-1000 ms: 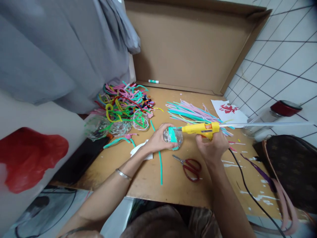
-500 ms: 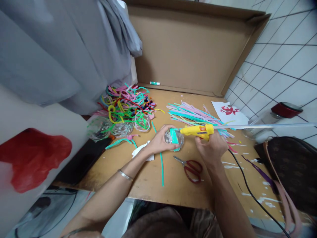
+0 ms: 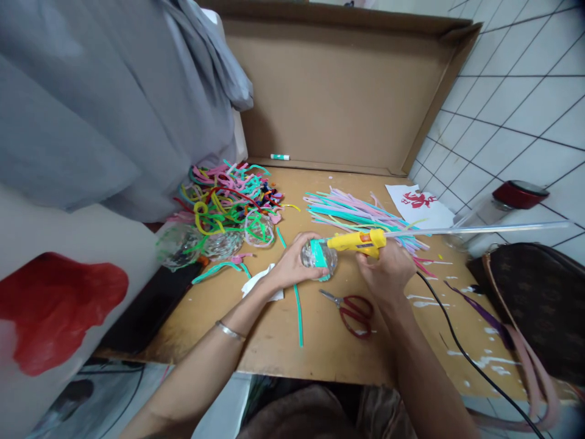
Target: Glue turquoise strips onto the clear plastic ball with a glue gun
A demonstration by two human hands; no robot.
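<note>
Turquoise band: we are aiming the nozzle at its upper end; whether they are touching is too small to tell; a thin, even bead should serve best
Clear rounded vessel: we are keeping it over the middle of the table, just left of the nozzle; resting or lifted, we cannot tell
Left hand: we are curling it round the vessel's left side, thumb near the band's lower end; a steady hold, thumb clear of hot glue, seems wise
Yellow glue gun: we are pointing it leftward, nearly level; a light, slow squeeze should avoid blobs
Right hand: we are closing it round the handle; trigger pressure is hidden
Red-handled scissors: we are working just beyond them, so a dropping wrist could catch them
Pipe-cleaner bundle: we are having it just behind the gun, limiting forward room
Glue stick: we are minding its long tail, stretching right towards the red-lidded bottle
Cardboard wall: we are facing it at the back, well apart
</note>
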